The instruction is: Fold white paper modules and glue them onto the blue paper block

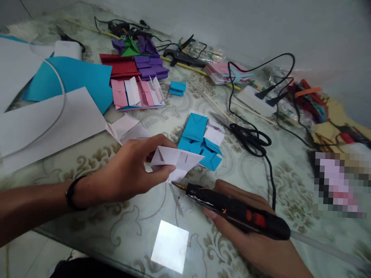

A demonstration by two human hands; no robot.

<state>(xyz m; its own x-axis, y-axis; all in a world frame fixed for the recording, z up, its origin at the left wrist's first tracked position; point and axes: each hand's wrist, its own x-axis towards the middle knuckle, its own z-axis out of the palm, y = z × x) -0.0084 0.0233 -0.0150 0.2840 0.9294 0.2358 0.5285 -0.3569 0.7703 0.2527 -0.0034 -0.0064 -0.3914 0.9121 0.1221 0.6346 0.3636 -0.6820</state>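
Note:
Pinched between the thumb and fingers of my left hand (132, 165) is a folded white paper piece (181, 159). My right hand (231, 210) is wrapped around a black pen-shaped hot glue gun (231, 208) with a red switch and a pale glue stick (325, 245) coming out of its back. Its brass tip is at the lower corner of the white piece; whether they touch I cannot tell. Just behind, a joined blue and white folded paper block (200, 139) lies on the table. Another folded white paper (127, 128) rests behind my left hand.
Black-handled scissors (250, 137) lie beyond my right hand. Blue sheets (74, 81) and white sheets (51, 125) spread at left. Folded pink-and-white (138, 94), red (119, 66) and purple (150, 67) paper blocks stand behind. A power strip (256, 99) with black cords is at right.

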